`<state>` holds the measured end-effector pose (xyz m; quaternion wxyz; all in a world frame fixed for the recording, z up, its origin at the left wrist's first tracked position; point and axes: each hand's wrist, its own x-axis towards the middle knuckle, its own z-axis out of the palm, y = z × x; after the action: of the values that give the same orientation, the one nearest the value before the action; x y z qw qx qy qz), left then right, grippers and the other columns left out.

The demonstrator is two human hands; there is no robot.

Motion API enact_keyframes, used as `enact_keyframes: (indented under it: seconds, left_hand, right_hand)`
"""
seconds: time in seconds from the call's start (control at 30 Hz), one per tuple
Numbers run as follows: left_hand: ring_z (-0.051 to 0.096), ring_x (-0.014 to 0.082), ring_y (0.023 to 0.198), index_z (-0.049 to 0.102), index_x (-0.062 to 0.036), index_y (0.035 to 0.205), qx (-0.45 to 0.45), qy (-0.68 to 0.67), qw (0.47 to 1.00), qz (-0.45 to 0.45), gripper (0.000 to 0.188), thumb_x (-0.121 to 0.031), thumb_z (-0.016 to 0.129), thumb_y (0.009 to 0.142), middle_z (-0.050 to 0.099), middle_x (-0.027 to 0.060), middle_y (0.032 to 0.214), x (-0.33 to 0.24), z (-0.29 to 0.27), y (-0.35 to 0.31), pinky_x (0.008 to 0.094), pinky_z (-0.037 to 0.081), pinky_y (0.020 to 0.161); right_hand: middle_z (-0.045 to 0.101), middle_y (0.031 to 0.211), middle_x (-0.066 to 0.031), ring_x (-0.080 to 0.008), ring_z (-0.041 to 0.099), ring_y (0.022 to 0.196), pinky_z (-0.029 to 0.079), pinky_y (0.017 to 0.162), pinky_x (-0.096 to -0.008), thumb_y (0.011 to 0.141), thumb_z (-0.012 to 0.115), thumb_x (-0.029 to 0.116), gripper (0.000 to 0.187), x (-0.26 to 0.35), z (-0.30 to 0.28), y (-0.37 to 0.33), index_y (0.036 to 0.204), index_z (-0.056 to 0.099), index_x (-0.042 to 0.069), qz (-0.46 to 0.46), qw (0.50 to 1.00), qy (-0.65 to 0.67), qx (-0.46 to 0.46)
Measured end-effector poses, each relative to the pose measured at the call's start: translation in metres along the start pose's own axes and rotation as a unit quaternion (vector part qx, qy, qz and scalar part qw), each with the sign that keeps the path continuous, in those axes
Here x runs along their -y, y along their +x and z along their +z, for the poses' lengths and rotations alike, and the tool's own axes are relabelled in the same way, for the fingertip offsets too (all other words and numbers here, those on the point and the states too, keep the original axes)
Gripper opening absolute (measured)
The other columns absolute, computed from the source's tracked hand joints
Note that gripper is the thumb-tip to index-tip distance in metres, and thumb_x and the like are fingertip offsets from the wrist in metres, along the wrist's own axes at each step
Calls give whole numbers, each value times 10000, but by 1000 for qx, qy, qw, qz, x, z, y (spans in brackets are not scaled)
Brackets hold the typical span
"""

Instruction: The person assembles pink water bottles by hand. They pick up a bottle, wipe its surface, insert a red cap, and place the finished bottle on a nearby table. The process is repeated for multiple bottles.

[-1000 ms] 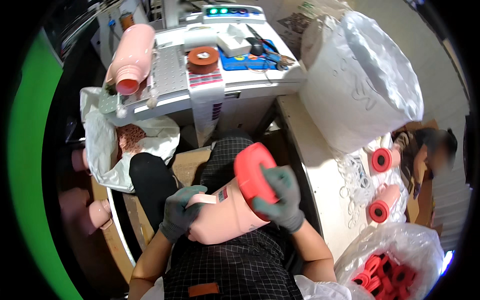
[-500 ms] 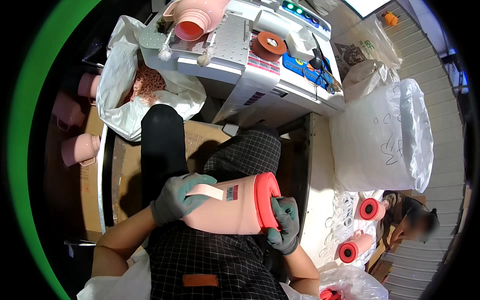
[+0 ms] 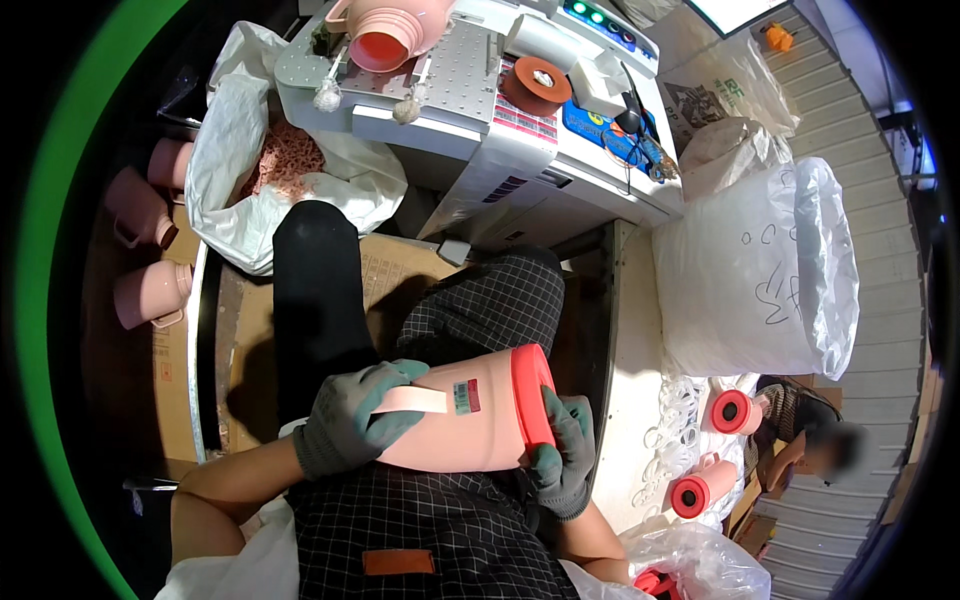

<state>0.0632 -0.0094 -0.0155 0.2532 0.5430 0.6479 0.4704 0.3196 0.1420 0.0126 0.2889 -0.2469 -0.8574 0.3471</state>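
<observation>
Across my lap lies a pink jug (image 3: 470,425) on its side, its red ring-shaped base or collar (image 3: 531,385) facing right. A small barcode sticker (image 3: 467,397) shows on its wall. My gloved left hand (image 3: 350,415) is wrapped round the jug's strap-like handle (image 3: 415,400). At the other end, my gloved right hand (image 3: 565,455) grips the red rim, thumb below and fingers curled over its outer face. What lies under those fingers is hidden.
Ahead stands a white machine bench (image 3: 430,130) bearing another pink jug (image 3: 390,35) and a brown tape roll (image 3: 537,86). A white sack of pink scraps (image 3: 285,165) sits left, near several pink jugs (image 3: 155,293). At right are a stuffed plastic bag (image 3: 730,270), two red-ended jugs (image 3: 705,488) and a person (image 3: 800,440).
The jug has rolled slightly, so its sticker shows more squarely and lower. My right fingers have shifted a little on the red rim. The whole view has moved slightly.
</observation>
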Motion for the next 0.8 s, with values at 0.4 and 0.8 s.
enact_keyframes:
  seconds: [0.4,0.8]
  left_hand:
    - [756,407,1018,688,29,1170,52,-16,998,17,361,-171,750,876,713,273,1246,-11,-2,-10,429,623,897]
    - [725,392,1107,704,-17,1061,133,20,989,-58,330,-223,820,832,712,215,1321,-4,-21,-20,479,568,951]
  right_hand:
    - [618,1256,-155,-277,604,1120,476,1022,-399,1060,547,436,564,-35,-24,3,1373,636,-24,252,893,372,-33]
    - [500,1570,-161,-269,451,1465,319,1245,-433,1043,360,740,920,-80,-4,56,1587,420,0,215,894,382,96]
